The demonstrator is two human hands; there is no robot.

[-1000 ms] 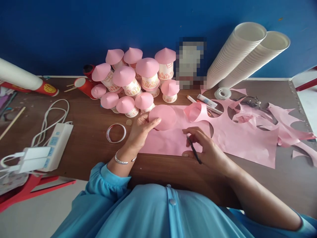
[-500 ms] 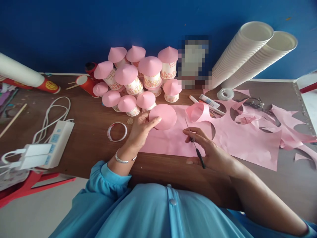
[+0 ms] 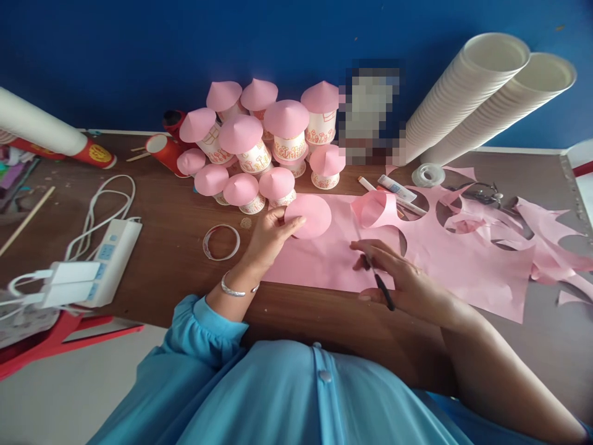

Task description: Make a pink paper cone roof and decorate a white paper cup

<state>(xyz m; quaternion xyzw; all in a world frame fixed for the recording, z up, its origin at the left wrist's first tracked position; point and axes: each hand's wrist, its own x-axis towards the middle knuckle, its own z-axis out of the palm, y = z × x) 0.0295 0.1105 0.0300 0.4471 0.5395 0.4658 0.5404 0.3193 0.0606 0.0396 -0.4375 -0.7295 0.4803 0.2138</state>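
Note:
A round pink paper disc (image 3: 311, 216) is pinched between the thumb and fingers of my left hand (image 3: 274, 240), held over a larger pink paper sheet (image 3: 319, 266). My right hand (image 3: 393, 272) is closed around scissors (image 3: 383, 290) with a dark handle; their thin blades point away from me and look blurred. The scissors are apart from the disc. Beyond my left hand stand several paper cups with pink cone roofs (image 3: 241, 134), their sides decorated with red and yellow drawings. A curled pink paper strip (image 3: 377, 210) lies just past my right hand.
Two tall stacks of white paper cups (image 3: 467, 93) lean at the back right. Nearby are a tape roll (image 3: 428, 175), a glue tube (image 3: 396, 188) and cut pink scraps (image 3: 551, 241). On the left lie a power strip (image 3: 114, 262), a white ring (image 3: 221, 242) and a red cup (image 3: 164, 154).
My right hand and the scissors have shifted slightly right, away from the disc. My left hand still grips the disc. The whole view has moved a little.

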